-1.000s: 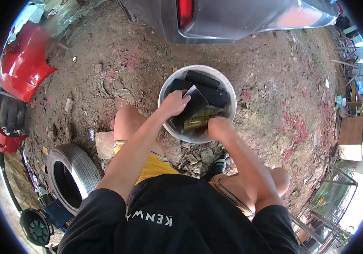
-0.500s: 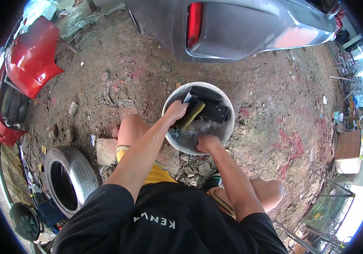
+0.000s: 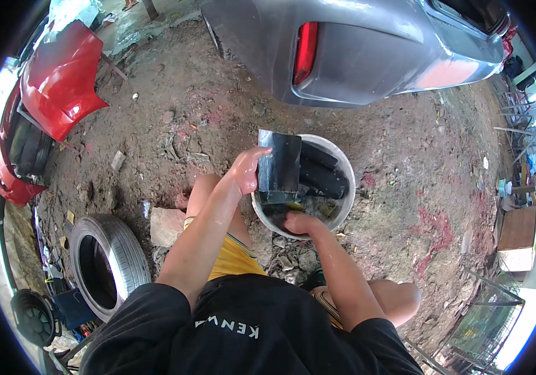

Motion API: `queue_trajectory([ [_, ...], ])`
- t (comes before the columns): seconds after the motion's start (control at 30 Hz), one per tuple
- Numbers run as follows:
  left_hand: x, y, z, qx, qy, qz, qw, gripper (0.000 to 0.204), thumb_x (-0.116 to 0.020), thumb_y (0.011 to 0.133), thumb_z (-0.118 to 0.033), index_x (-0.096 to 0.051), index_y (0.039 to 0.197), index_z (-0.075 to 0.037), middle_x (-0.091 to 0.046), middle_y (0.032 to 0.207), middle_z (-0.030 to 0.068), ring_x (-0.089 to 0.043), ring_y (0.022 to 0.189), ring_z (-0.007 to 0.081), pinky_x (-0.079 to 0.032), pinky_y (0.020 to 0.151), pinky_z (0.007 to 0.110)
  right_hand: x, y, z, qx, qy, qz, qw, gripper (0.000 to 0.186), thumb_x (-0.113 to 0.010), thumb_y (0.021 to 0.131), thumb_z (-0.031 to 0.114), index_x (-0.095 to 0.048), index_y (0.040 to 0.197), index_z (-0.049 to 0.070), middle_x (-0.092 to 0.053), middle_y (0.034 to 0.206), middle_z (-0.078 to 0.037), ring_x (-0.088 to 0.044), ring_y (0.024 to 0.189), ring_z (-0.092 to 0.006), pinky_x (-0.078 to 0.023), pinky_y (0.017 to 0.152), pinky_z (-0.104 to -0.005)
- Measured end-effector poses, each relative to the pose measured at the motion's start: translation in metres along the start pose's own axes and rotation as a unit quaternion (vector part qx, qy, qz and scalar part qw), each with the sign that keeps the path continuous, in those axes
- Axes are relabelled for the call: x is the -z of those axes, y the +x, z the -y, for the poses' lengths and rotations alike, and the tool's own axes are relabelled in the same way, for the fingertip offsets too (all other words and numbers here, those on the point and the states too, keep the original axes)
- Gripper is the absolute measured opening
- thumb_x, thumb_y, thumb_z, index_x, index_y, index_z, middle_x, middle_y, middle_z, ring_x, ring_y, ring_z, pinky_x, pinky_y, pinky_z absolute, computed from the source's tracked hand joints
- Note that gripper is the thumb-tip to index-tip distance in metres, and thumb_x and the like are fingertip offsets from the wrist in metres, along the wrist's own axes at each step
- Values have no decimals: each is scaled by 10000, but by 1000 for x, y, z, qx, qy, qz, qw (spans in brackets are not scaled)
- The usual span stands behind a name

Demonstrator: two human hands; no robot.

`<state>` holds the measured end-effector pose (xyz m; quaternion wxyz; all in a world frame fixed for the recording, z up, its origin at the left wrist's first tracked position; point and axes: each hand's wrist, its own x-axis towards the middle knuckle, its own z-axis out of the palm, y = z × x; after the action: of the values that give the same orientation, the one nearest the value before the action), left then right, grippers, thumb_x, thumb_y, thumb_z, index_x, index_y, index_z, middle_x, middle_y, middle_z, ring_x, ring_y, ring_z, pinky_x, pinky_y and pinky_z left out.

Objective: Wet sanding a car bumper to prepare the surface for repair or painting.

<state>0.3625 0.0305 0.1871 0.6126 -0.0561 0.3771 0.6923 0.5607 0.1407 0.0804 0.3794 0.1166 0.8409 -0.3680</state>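
Observation:
A white round bucket [image 3: 350, 203] of murky water stands on the ground before me. At its left rim my left hand [image 3: 247, 172] grips a wet black sheet of sandpaper [image 3: 283, 164], thumb on its face, its left part shiny with glare. My right hand [image 3: 302, 224] is down inside the near side of the bucket, curled, with its fingertips hidden. A bit of yellow [image 3: 294, 206] shows between that hand and the sheet; I cannot make out what it belongs to. More curled black sheets [image 3: 324, 178] lie in the bucket's right half.
A grey car body [image 3: 368, 62] with a red light stands beyond the bucket. A tyre [image 3: 108, 265] lies to my left, beside a stone block [image 3: 166, 226]. A red bumper [image 3: 61, 87] is at the far left. Rubble dots the dirt floor [image 3: 399, 162].
My left hand has lifted the black sheet out of the water and turned its flat face up. The yellow-edged piece now sits mostly hidden. My right hand stays low in the bucket.

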Motion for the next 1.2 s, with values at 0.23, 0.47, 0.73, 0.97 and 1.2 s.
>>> queue_trajectory([
  [0.23, -22, -23, 1, -113, 20, -6, 993, 297, -628, 924, -221, -615, 1153, -32, -690, 1065, 110, -689, 971, 264, -558, 893, 444, 54, -102, 19, 52, 305, -160, 938, 391, -610, 959, 246, -534, 1248, -7, -665, 1123, -211, -670, 1001, -300, -538, 856, -406],
  [0.47, -29, -1, 76, -91, 16, -34, 995, 442, -601, 971, -235, -491, 1338, -14, -597, 1267, 112, -588, 1156, 236, -467, 1021, 414, 88, -129, 51, 133, 399, -330, 845, 455, -644, 911, 97, -489, 1329, 3, -656, 1148, -101, -654, 1028, -224, -541, 886, -349],
  [0.73, -56, -19, 66, -102, -48, 93, 989, 404, -495, 1033, -263, -514, 1366, -35, -580, 1334, 105, -564, 1212, 244, -420, 1079, 415, 77, -123, 84, 108, 187, -500, 839, 663, -743, 818, 181, -480, 1415, 60, -564, 1250, -208, -606, 1107, -380, -495, 934, -419],
  [0.97, -70, -21, 62, -77, -63, 86, 991, 460, -441, 1044, -367, -513, 1371, -51, -589, 1337, 100, -554, 1238, 248, -405, 1098, 433, 84, -126, 93, 70, 170, -521, 834, 623, -734, 821, 198, -502, 1387, 80, -570, 1230, -214, -609, 1076, -401, -506, 917, -449],
  [1.2, -66, -8, 80, -99, -27, 11, 995, 345, -554, 1004, -250, -517, 1331, -149, -622, 1202, 42, -583, 1137, 190, -465, 1001, 387, 55, -76, 35, 100, 164, -561, 805, 518, -758, 868, 271, -572, 1278, 15, -632, 1170, -158, -590, 1150, -253, -448, 998, -366],
])
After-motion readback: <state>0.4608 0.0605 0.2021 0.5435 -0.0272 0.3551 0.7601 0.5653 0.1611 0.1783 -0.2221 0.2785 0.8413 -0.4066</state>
